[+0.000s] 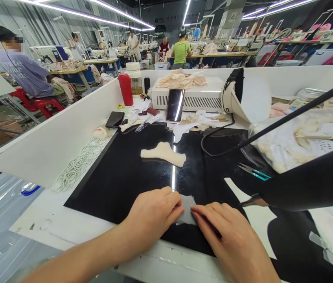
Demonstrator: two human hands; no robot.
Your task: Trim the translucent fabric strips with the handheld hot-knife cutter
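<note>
Between my two hands lies a small piece of thin grey fabric [187, 204] on the black work surface [125, 173]. My left hand [156, 210] is closed, its thumb and fingers pinching the left edge of the fabric. At the right edge, my right hand [228, 228] pinches it between thumb and forefinger. Beyond them a cream curved fabric piece [164, 153] lies flat on the black surface, touched by neither hand. To the right rest thread snips [254, 172] with teal handles.
A dark machine arm [302, 181] reaches in from the right above the surface. Light cord [80, 163] is heaped at the left. Behind stand a phone [175, 105], a white vented box [203, 100], a red cup [125, 89] and a white cone-shaped hood [251, 98]. Several people sit at sewing tables beyond.
</note>
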